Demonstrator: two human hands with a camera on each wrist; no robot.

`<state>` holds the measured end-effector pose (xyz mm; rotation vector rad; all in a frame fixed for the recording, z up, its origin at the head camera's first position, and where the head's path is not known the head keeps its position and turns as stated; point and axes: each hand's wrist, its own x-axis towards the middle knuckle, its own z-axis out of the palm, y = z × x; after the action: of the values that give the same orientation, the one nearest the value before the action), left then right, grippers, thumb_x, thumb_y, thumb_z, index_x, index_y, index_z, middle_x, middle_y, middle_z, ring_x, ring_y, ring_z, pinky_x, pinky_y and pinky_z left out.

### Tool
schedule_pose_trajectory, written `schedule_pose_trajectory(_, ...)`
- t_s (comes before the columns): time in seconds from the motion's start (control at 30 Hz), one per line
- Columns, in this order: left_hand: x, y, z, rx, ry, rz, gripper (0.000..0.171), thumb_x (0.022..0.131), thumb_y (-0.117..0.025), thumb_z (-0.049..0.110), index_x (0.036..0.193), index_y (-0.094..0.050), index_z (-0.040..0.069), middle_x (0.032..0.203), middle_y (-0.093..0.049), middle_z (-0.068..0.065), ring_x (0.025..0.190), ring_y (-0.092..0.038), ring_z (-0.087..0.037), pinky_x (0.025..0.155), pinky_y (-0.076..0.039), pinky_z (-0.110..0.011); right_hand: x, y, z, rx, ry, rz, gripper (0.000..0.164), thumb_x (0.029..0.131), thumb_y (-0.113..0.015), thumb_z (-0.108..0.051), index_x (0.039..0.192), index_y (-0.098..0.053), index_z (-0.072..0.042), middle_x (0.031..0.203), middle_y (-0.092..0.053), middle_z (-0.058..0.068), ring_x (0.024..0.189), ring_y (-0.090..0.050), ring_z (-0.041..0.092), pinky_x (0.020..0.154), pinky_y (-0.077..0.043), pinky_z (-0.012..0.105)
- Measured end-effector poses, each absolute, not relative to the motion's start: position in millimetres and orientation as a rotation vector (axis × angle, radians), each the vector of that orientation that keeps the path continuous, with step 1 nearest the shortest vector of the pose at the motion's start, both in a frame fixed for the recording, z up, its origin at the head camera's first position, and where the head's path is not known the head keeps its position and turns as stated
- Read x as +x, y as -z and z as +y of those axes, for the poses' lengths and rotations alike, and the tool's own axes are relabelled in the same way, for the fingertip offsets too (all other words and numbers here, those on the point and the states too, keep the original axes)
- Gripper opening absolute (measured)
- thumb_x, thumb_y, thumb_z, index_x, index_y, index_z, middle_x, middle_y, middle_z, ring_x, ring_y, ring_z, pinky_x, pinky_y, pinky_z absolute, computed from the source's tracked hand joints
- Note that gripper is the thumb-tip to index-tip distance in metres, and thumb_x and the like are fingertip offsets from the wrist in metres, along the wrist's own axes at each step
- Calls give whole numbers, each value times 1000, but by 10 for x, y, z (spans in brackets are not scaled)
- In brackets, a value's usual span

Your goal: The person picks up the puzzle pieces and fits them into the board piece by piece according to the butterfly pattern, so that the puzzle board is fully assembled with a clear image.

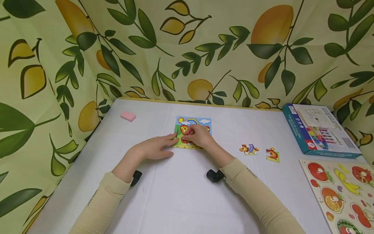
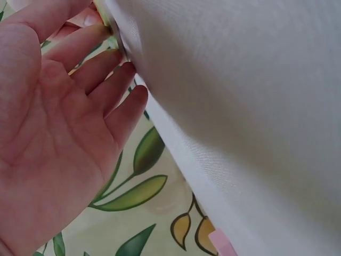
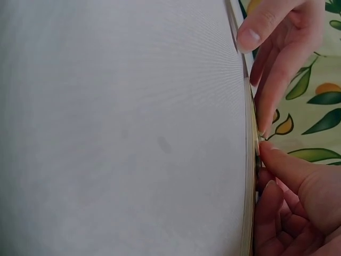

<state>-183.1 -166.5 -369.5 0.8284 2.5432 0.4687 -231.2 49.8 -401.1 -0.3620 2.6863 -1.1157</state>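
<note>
A small picture puzzle (image 1: 204,122) with a sun, a rainbow and a butterfly lies in the middle of the white table. My left hand (image 1: 156,146) lies palm down with fairly straight fingers, its fingertips touching the puzzle's left edge; the left wrist view shows its palm (image 2: 58,122). Over the puzzle's middle, my right hand (image 1: 198,135) has its fingers curled and pinches a puzzle piece, mostly hidden by the fingers. In the right wrist view the right thumb (image 3: 290,165) comes close to the left fingertips. Two loose puzzle pieces (image 1: 249,149) (image 1: 272,155) lie to the right.
A pink eraser-like block (image 1: 128,116) sits at the back left. On the right are a blue-sided box (image 1: 321,130) and a fruit-picture peg board (image 1: 336,195). Patterned cloth (image 1: 222,65) hangs behind the table's back edge.
</note>
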Motion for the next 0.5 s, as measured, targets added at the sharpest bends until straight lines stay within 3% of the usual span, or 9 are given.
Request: schedule_pose_trajectory(0.5,-1827,3670,-1635,817,-435,2558,56,98,-58,25,149,-40,11,159,-25,-7,144,-25,-26,114,-25,-46,-2327,3989,493,-346,1088,2651,24,84,-79,-30,88,-65,-12,73,-56,1,66,-52,16,55,-39,24)
